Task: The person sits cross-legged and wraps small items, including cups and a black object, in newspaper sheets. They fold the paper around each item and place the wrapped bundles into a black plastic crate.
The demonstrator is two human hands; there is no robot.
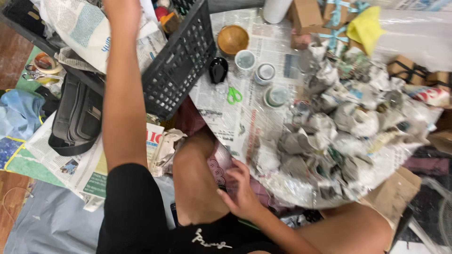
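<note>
Two bare arms show. Reaching up into the black plastic lattice crate [181,61], the left arm ends out of view among crumpled newspaper, so I cannot tell that hand's state. Loosely open and holding nothing, the right hand [240,188] rests against the knee, just below the plastic-covered worktop [282,186] piled with grey newspaper-wrapped bundles [329,136]. Green-handled scissors [234,95] lie well above it.

One black crate [181,61], one green-handled scissors [234,96], one wooden bowl [232,39] — three tape rolls [266,72].
</note>
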